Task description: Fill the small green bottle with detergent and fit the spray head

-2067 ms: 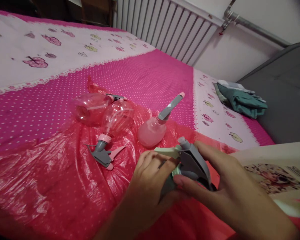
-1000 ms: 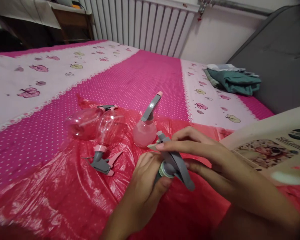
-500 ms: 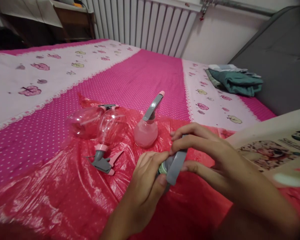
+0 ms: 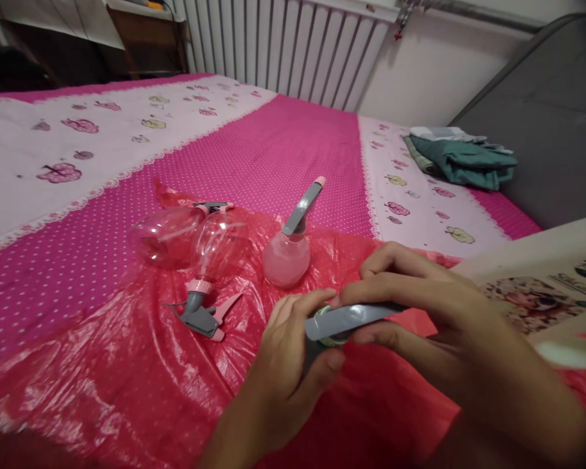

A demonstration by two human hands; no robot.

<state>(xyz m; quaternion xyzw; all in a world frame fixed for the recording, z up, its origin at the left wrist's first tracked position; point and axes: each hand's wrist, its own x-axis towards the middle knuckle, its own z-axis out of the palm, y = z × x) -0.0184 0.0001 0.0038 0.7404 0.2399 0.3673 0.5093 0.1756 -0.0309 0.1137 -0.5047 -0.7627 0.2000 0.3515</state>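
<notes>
Holds a dark spray bottle in the left hand, with that grip wrapped round the body just below the green collar, likely to stop it turning. Pinches the grey spray head with the right hand, thumb below and bent fingers above, in a grip narrowed to the head's thickness, perhaps for leverage. No telling how firmly seated, with the neck mostly covered.

Has a red plastic sheet spread beneath both grips, probably to guard the bedspread. Right of the right grip, has a cream bag. Left of the left grip, has a clear bottle on its side, perhaps laid down because of having little inside to leak. Beyond the left grip, has an upright bottle, seemingly steadied by cloudy contents. Farther left, has another clear bottle, also lying down. Far beyond the right grip, has folded clothes near the grey headboard, apparently out of the way.
</notes>
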